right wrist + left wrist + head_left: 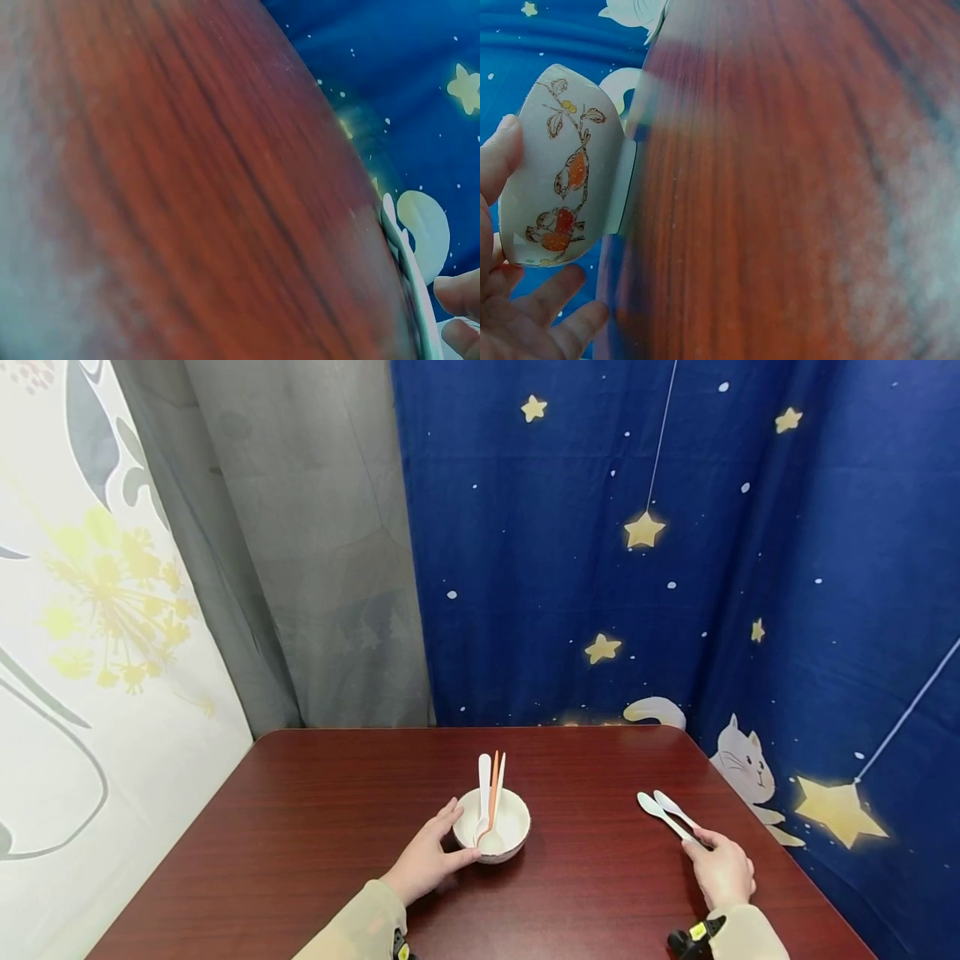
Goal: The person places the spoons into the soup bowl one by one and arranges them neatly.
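My left hand [429,858] holds the side of a cream bowl [517,823], thumb at its near rim and fingers round its left side. In the left wrist view the outside of the bowl [536,172] shows orange fruit and leaves on a branch. Several slim utensils lean in the bowl with their handles up: white ones [484,768] and an orange one [493,789]. At the right of the table, my right hand [726,872] grips two white spoons [660,810] by their handles. Their heads point away, and the handle ends are hidden by the fingers.
Both hands work over a dark red wooden table [315,810]. A blue curtain [555,568] with stars and a white cat hangs behind and to the right, a grey curtain [322,527] behind left, and a white patterned one [90,635] on the left.
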Demonstrator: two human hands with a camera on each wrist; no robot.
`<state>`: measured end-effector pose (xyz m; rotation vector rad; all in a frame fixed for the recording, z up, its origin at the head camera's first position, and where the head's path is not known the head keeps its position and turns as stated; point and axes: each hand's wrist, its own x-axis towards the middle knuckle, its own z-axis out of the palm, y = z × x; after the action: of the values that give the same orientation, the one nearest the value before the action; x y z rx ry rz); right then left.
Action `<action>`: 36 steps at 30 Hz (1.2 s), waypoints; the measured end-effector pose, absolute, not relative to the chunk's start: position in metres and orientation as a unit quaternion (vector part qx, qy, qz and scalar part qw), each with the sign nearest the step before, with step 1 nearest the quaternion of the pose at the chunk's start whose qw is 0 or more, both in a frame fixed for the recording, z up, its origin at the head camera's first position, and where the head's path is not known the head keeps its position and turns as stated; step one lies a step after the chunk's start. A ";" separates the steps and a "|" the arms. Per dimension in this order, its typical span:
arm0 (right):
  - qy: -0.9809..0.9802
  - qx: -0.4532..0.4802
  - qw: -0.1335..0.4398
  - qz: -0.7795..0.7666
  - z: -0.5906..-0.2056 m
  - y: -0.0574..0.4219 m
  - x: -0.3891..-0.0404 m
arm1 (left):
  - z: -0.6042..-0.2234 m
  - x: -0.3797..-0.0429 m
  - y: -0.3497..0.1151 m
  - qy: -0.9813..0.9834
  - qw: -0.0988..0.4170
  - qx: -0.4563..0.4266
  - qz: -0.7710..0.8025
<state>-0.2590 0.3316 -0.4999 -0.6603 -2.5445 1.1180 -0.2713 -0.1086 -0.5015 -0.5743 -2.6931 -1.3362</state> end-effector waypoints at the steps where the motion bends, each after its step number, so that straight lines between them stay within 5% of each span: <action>1: -0.881 -0.228 0.143 0.390 -0.501 0.332 -0.259 | -0.502 -0.271 -0.109 -0.879 0.040 -0.187 -0.437; 10: -0.888 -0.195 0.191 0.369 -0.508 0.332 -0.261 | -0.501 -0.271 -0.108 -0.881 0.040 -0.186 -0.434; 36: -0.928 -0.173 0.168 0.284 -0.510 0.326 -0.260 | -0.498 -0.270 -0.108 -0.882 0.035 -0.182 -0.434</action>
<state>-0.2600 0.3256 -0.5100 -0.4919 -2.6404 0.8075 -0.2699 -0.1082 -0.4984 -0.5586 -2.7093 -1.3330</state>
